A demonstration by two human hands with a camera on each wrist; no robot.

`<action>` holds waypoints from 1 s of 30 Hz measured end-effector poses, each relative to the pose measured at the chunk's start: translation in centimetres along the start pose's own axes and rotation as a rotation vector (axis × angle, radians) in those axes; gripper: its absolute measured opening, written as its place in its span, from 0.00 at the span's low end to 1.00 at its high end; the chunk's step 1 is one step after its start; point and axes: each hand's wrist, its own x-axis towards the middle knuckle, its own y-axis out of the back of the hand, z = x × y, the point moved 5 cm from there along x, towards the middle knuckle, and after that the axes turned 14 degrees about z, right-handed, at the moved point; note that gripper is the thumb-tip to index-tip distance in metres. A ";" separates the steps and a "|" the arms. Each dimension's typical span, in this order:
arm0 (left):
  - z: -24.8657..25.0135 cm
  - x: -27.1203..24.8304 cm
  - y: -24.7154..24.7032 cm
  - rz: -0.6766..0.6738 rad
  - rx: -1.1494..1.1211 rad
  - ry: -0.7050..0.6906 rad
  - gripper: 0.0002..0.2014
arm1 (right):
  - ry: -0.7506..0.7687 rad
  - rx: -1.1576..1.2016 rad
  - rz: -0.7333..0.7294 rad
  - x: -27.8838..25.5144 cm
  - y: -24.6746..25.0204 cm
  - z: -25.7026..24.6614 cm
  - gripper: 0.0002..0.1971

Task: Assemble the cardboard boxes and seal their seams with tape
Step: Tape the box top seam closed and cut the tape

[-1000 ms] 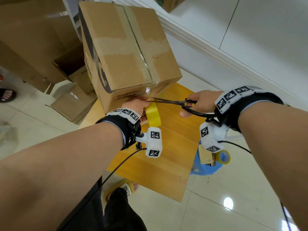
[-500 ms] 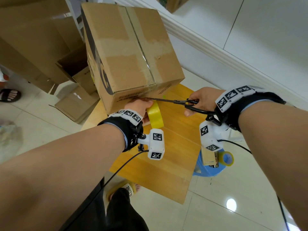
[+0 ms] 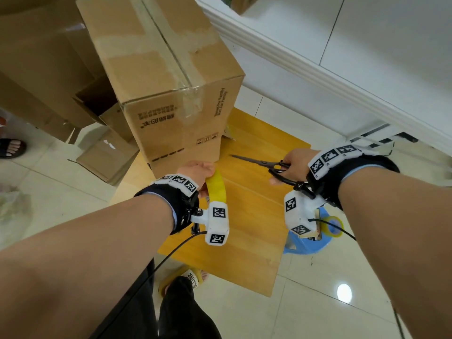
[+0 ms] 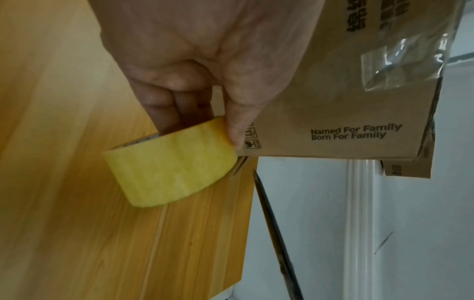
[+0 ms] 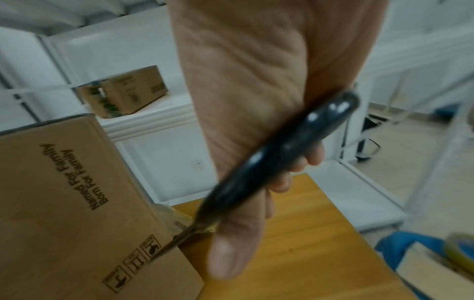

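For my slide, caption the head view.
Left hand holds yellow tape roll by taped box; right hand holds scissors.

Cardboard box (image 3: 171, 94) blocks far side of wooden board (image 3: 252, 216); bare board between hands.

The person is wearing a black wrist strap (image 3: 181, 206) on the left arm and a matching one (image 3: 352, 174) on the right, each showing a pale blue lining and carrying a white band (image 3: 335, 156) printed with square black-and-white markers. A white camera block (image 3: 217, 226) with the same markers is hanging under each wrist, trailing a thin black cable (image 3: 156, 267). Black trousers (image 3: 186, 311) and a yellow slide sandal (image 3: 188, 277) with lettering are showing below.
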 end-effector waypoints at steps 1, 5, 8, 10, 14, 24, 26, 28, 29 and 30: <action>0.2 0.0 -0.4 0.006 0.033 -0.017 0.06 | -0.045 0.014 0.023 0.1 -0.6 0.3 0.26; 0.8 -0.8 -1.8 -0.008 0.117 -0.080 0.03 | -0.199 0.192 0.007 0.2 -3.2 1.3 0.19; 1.1 0.2 -3.7 -0.077 0.230 -0.173 0.05 | -0.256 0.261 -0.016 0.6 -6.1 1.9 0.15; 1.4 1.2 -5.2 -0.100 0.342 -0.230 0.09 | -0.303 0.295 0.005 1.1 -8.3 2.2 0.14; 2.2 2.8 -8.7 -0.101 0.589 -0.349 0.11 | -0.392 0.315 -0.068 1.7 -12.1 3.0 0.19; -0.3 6.7 -18.7 -0.282 1.026 -0.573 0.22 | -0.559 0.687 -0.096 3.6 -21.3 4.0 0.16; -1.3 6.6 -19.9 -0.297 1.080 -0.652 0.25 | -0.575 0.766 -0.080 3.9 -22.7 4.0 0.19; -2.5 6.5 -21.1 -0.306 1.137 -0.723 0.31 | -0.630 0.766 -0.079 4.3 -24.3 4.3 0.19; -3.0 6.5 -21.6 -0.304 1.158 -0.741 0.32 | -0.675 0.783 -0.062 4.6 -25.4 4.5 0.19; -3.4 6.5 -22.0 -0.296 1.189 -0.754 0.34 | -0.699 0.831 -0.061 4.9 -26.0 4.5 0.19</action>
